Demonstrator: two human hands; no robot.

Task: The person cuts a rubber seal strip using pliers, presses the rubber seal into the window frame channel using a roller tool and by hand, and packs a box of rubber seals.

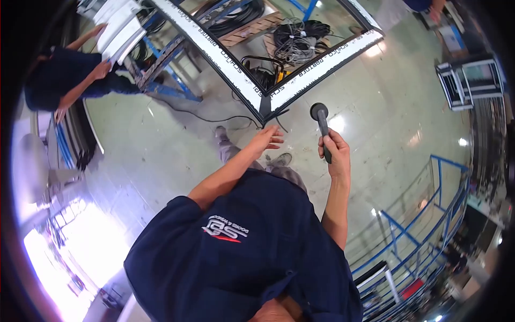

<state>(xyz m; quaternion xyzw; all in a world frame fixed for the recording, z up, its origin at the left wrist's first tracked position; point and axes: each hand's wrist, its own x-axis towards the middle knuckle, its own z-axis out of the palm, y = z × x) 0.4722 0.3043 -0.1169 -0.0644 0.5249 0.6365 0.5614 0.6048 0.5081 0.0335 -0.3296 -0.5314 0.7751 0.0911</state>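
My right hand [335, 149] is closed around the handle of a black rubber mallet [320, 114], its round head pointing away from me. My left hand [265, 140] is stretched forward with fingers apart and holds nothing. Just beyond its fingertips is the near corner of a large window frame [230, 68], black-edged and covered in white printed protective film. A short black strip [277, 114] sticks out at that corner. The far part of the frame runs out of view at the top.
Coiled cables [301, 40] lie on a wooden pallet seen through the frame. Left, a co-worker [64, 80] handles white profiles [119, 29] beside a blue trestle [170, 94]. A cable [206, 118] crosses the floor. Blue racks [407, 241] stand right; another person's hand [435, 13] shows top right.
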